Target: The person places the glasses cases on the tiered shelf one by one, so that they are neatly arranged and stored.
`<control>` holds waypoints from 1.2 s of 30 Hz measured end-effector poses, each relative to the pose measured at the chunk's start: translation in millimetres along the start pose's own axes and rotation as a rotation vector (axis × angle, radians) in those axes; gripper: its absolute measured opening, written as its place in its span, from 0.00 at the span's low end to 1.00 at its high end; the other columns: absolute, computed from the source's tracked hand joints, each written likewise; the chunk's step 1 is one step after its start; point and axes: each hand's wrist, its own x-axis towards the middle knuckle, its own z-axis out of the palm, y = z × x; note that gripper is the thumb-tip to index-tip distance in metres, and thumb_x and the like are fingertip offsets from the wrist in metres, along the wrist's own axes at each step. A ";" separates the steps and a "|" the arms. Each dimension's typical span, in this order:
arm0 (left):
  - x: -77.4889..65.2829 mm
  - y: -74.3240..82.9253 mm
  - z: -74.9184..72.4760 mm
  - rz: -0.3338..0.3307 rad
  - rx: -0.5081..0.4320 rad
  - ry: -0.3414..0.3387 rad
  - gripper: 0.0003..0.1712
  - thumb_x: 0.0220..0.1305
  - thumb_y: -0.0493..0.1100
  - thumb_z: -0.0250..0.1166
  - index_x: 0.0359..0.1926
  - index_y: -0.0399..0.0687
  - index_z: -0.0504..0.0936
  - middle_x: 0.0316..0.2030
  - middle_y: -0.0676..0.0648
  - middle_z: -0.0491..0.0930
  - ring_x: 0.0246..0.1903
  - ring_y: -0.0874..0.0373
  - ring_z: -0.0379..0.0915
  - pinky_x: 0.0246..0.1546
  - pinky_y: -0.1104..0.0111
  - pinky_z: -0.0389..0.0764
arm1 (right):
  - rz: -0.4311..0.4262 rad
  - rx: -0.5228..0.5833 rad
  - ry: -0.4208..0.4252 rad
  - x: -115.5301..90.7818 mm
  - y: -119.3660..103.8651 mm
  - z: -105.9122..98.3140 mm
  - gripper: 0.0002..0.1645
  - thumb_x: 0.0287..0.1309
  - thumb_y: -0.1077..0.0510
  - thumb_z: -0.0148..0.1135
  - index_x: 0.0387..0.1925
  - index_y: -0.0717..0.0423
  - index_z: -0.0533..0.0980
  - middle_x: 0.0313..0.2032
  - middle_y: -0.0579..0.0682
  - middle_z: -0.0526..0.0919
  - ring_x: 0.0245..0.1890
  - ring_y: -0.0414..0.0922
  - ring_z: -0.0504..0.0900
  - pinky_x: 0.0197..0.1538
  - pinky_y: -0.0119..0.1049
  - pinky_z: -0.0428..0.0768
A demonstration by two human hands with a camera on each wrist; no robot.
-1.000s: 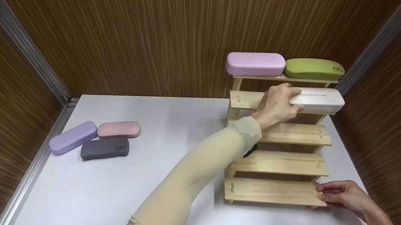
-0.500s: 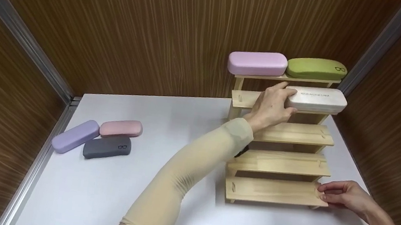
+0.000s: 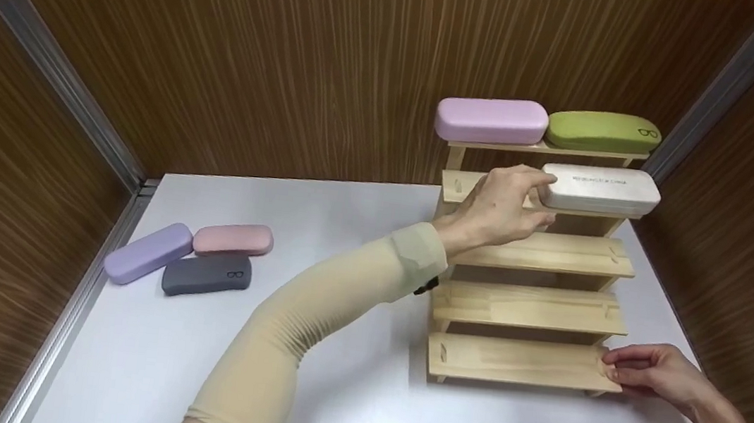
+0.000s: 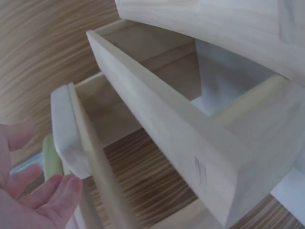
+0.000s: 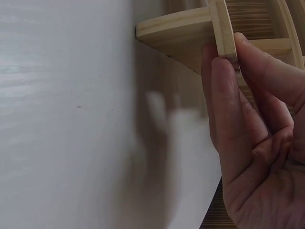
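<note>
A white glasses case (image 3: 599, 189) with printed lettering lies on the right part of the second shelf from the top of a stepped wooden rack (image 3: 523, 363). My left hand (image 3: 501, 208) is at the case's left end, index fingertip right at its edge, thumb below and apart from it. In the left wrist view the left hand's fingers (image 4: 59, 200) are loosely spread with nothing between them. At the lower right, my right hand (image 3: 663, 379) pinches the right end of the bottom shelf; the right wrist view shows thumb and fingers (image 5: 226, 81) on either side of the wood.
On the top shelf sit a pink-lilac glasses case (image 3: 492, 120) and a green one (image 3: 602, 131). At the table's left lie a purple case (image 3: 148, 253), a pink case (image 3: 233, 240) and a dark grey case (image 3: 208, 275). Wood-grain walls (image 3: 294, 67) enclose the white table (image 3: 344, 371).
My left hand has loosened from the white case and drawn slightly left, its thumb coming away. The case stays on its shelf. My right hand keeps its grip on the bottom shelf.
</note>
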 end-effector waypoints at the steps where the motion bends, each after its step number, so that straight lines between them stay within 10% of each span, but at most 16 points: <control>1: -2.7 0.6 -2.6 0.009 -0.001 -0.005 0.32 0.72 0.51 0.79 0.72 0.47 0.85 0.69 0.48 0.88 0.70 0.55 0.85 0.73 0.74 0.79 | -0.001 0.004 0.000 0.0 0.4 -0.2 0.20 0.74 0.71 0.67 0.47 0.42 0.94 0.43 0.35 0.97 0.44 0.29 0.92 0.46 0.25 0.90; 13: -36.7 -3.7 -28.3 0.068 -0.105 -0.059 0.35 0.71 0.49 0.79 0.75 0.45 0.83 0.74 0.46 0.85 0.67 0.52 0.87 0.70 0.71 0.82 | 0.016 0.012 -0.030 -5.4 3.2 -4.5 0.22 0.76 0.70 0.65 0.48 0.39 0.94 0.44 0.34 0.97 0.45 0.30 0.92 0.46 0.26 0.91; 36: -92.4 -59.2 -66.6 0.048 -0.149 -0.077 0.29 0.72 0.47 0.78 0.70 0.42 0.87 0.66 0.42 0.90 0.58 0.49 0.89 0.63 0.57 0.89 | 0.015 0.021 -0.052 1.9 -1.4 -3.4 0.22 0.76 0.70 0.66 0.48 0.39 0.94 0.43 0.35 0.97 0.43 0.30 0.92 0.45 0.25 0.90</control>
